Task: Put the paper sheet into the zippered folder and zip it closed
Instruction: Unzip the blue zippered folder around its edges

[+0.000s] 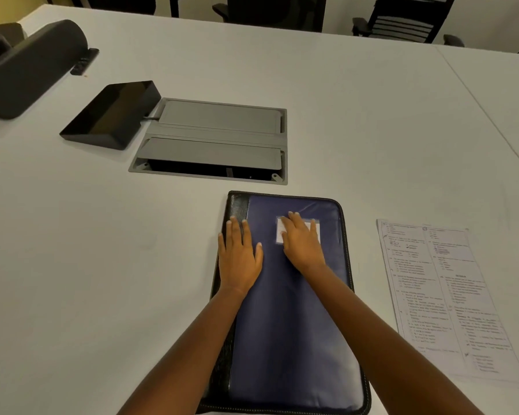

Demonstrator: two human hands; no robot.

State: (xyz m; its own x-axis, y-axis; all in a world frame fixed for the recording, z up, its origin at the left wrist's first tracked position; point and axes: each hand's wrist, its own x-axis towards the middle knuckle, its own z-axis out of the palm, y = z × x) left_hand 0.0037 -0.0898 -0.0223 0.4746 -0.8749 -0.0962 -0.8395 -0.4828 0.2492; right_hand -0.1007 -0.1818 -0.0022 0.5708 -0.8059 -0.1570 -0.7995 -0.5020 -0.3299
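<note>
Head view showed both hands, left (238, 259) and right (301, 244), flat and empty on the closed folder (288, 310) (sheet (444, 298) lay beside it), nothing yet done.

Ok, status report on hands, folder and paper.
Left hand and right hand flat on the closed folder, holding nothing. Paper on the table, right of it. Nothing in the way.

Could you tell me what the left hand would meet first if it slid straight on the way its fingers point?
Probably the grey cable hatch set in the table, just past the folder's far edge; the left hand points up-table toward it.
</note>
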